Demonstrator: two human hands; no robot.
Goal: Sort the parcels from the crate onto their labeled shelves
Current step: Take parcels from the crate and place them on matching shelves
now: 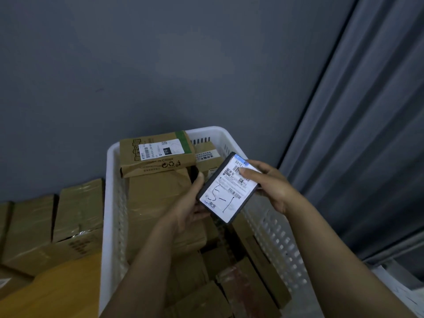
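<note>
One white crate (112,191). One dark parcel (226,196). Two hands (189,208) (274,187). Brown boxes (158,193): many, count unclear.

The left hand's (190,204) fingers are hidden behind the dark parcel (226,193); only its thumb shows. The right hand's (274,183) thumb covers part of the label's barcodes, and the fine print there is too small to read. The white crate (110,180) runs off the bottom edge, and both forearms hide cartons inside it. The stacked boxes (32,226) are cut by the left edge. A pale object (394,283) in the lower right corner is cropped and unclear.
</note>
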